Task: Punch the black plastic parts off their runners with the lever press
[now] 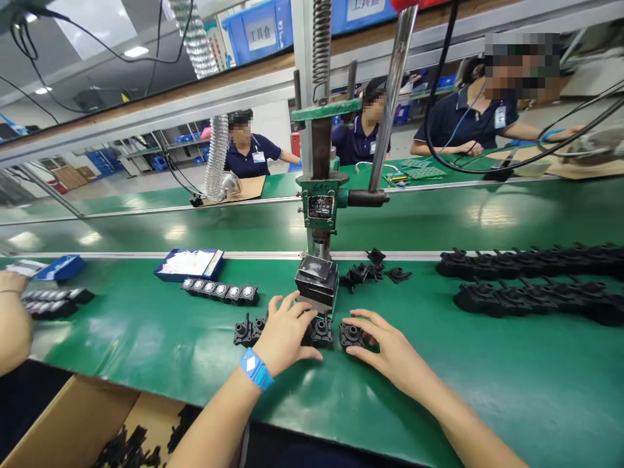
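Observation:
My left hand (pixel 287 328), with a blue band on its wrist, lies over a short row of black plastic parts (pixel 322 330) in front of the press, its fingers spread. Part of the row is hidden beneath it. To its right, my right hand (pixel 385 344) has its thumb and fingers around a single black part (pixel 351 335). The green hand press (pixel 320 201) stands upright behind, with a dark metal block (pixel 316 279) at its foot. Several loose thin black pieces (pixel 363 274) lie just right of that block.
Two long rows of black parts (pixel 536 296) stand at the right. At the left are a white-faced row (pixel 219 291), a blue box (pixel 190 264) and another person's arm (pixel 12 325). A cardboard box (pixel 88 422) sits below the table edge. People sit opposite.

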Demonstrator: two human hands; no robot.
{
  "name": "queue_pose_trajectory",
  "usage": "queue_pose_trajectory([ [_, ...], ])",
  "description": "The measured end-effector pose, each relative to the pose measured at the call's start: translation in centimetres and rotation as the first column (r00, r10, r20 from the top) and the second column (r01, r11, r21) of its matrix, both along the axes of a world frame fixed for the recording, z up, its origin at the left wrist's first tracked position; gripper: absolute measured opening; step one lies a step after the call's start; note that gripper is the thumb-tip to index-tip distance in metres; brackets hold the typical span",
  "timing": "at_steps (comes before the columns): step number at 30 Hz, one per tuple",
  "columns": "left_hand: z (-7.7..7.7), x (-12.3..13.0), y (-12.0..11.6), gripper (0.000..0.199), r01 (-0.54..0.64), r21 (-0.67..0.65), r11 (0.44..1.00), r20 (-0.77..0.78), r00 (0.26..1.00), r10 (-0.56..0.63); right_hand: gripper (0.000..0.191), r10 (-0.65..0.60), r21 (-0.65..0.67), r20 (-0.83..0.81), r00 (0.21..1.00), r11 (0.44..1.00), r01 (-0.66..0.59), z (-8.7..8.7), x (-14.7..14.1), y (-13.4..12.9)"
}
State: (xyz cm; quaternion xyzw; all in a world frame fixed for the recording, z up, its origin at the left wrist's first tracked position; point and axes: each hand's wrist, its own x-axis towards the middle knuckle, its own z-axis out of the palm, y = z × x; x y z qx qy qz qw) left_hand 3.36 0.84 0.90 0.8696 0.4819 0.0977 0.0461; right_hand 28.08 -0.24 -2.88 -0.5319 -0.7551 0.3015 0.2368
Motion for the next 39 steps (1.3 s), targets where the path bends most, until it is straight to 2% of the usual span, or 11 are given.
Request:
queue_pose_trajectory([
  [5,-0.9,1.3,0.4,0.039,-0.021,0.015,1.0,-0.008,1.0,0.021,0.038,0.01,0.003,0.003,1.0,1.0,-0.01,-0.4,-1.1,0.3],
  [12,-1.2,1.9,0.4,0.034,-0.005,0.017,1.0,-0.006,1.0,0.005,0.044,0.08,0.003,0.045,0.996,0.997,-0.081,-0.2,-2.3,1.5],
  [14,-0.9,1.7,-0.1,0.04,-0.004,0.029,1.0,-0.006,1.0,0.004,0.043,0.091,-0.002,0.047,0.995,0.996,-0.091,-0.1,-2.5,1.8],
  [16,-0.3,0.4,-1.1,0.059,-0.039,0.066,0.997,0.014,0.999,0.039,0.043,0.099,-0.013,0.048,0.994,0.995,-0.098,0.0,-2.7,1.8],
  [19,0.4,-3.9,-3.1,0.085,-0.239,0.128,0.963,0.08,0.97,0.23,0.047,0.084,-0.046,0.047,0.995,0.996,-0.082,0.3,-3.0,1.4],
  [21,0.4,-7.5,-4.2,0.087,-0.392,0.104,0.914,0.114,0.918,0.38,0.05,0.061,-0.061,0.047,0.997,0.996,-0.058,0.4,-3.1,1.2],
  [23,0.1,-10.7,-4.5,0.088,-0.457,-0.003,0.889,0.116,0.883,0.455,0.048,0.052,-0.055,0.044,0.998,0.997,-0.05,0.3,-3.3,1.1],
  [26,-0.6,-13.1,-3.7,0.079,-0.394,-0.183,0.901,0.097,0.905,0.415,0.043,0.053,-0.027,0.04,0.998,0.998,-0.051,0.1,-3.5,1.5],
  [29,-1.0,-13.1,-2.3,0.064,-0.255,-0.29,0.923,0.113,0.948,0.297,0.041,0.036,-0.037,0.047,0.998,0.999,-0.034,-0.1,-3.5,1.9],
  [33,-1.1,-12.4,-1.2,0.054,-0.204,-0.348,0.915,0.119,0.959,0.258,0.043,0.018,-0.08,0.056,0.998,0.997,-0.014,0.1,-3.5,2.1],
  [39,-1.3,-12.1,-0.7,0.053,-0.165,-0.374,0.913,0.137,0.963,0.231,0.043,0.015,-0.114,0.028,0.999,0.993,-0.012,0.4,-3.4,2.1],
])
